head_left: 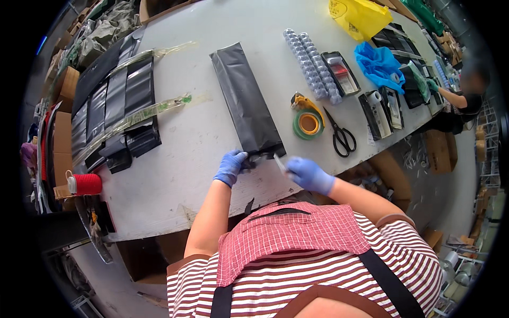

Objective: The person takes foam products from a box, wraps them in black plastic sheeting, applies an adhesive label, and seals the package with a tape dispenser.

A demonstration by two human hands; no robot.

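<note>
A long black plastic-wrapped package (244,98) lies on the white table in front of me, its near end gathered and crumpled. My left hand (230,167), in a blue glove, pinches the dark plastic at that end's left corner. My right hand (312,176), also gloved, is closed just right of the same end. From its fingers a small pale strip (279,163) points toward the package's near right corner; motion blur hides its exact kind. Right of the package are a tape dispenser (306,100), a green tape roll (300,131) and black-handled scissors (341,138).
Taped black packages (116,95) lie at the left, near a red twine spool (87,184). Farther right are bubble-wrap rolls (313,66), small black boxes (375,114), a blue plastic bag (379,66) and a yellow bag (360,18). A gloved co-worker (461,100) stands at the right edge.
</note>
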